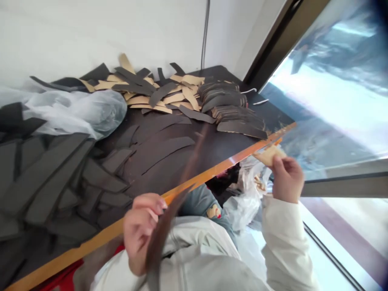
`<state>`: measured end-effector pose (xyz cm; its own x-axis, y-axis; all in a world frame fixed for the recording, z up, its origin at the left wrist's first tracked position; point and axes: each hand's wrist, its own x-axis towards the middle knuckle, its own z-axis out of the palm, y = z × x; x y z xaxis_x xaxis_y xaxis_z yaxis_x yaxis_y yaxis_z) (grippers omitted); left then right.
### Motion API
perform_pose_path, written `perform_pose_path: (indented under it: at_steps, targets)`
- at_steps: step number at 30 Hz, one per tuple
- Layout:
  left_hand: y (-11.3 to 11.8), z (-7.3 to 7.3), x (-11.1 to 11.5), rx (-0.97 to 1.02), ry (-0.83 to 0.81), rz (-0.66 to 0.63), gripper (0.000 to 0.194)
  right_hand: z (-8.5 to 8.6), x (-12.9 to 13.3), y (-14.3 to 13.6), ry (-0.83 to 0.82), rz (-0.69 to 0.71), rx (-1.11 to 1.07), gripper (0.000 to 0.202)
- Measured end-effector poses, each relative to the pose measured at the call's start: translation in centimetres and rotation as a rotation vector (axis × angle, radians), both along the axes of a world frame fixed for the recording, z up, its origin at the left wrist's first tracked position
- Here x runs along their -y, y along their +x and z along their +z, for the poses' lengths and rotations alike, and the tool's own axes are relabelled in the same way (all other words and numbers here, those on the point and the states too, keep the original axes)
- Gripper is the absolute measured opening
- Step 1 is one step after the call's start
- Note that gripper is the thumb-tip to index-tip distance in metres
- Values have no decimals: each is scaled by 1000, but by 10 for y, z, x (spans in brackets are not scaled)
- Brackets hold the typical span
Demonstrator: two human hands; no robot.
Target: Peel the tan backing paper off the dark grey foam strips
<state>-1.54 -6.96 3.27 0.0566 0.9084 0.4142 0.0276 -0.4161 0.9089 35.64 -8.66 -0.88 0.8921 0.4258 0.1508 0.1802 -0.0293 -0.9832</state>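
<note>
Head view: near side, the left hand (140,228) pinches a dark strip (165,226), the right (287,178) a tan piece (269,154), both seemingly light, bendy, best held by an edge.

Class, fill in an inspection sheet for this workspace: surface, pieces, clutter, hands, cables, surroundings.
Surface: dark tabletop, orange-brown edge.
Pieces: heap of mixed tan and dark strips; stacked dark strips to its right.
Clutter: translucent plastic bag at left; more plastic below the edge.
Hands: left hand holds a blurred dark strip; right hand pinches a tan piece.
Cables: one apparent thin cable against the wall.
Surroundings: white wall; glass panel at right.
</note>
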Motion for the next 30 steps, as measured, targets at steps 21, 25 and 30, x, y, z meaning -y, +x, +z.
perform_pose_path:
  at_steps: [21, 25, 30]
  targets:
    - [44, -8, -9, 424, -748, -10, 24, 64, -26, -132, -154, 868, 177, 40]
    - [35, -13, -5, 289, -681, -18, 23, 58, -47, -169, -130, 1050, -4, 22]
    - [8, -17, -8, 17, -445, 188, 41, 57, -65, -153, -154, 1103, 77, 20]
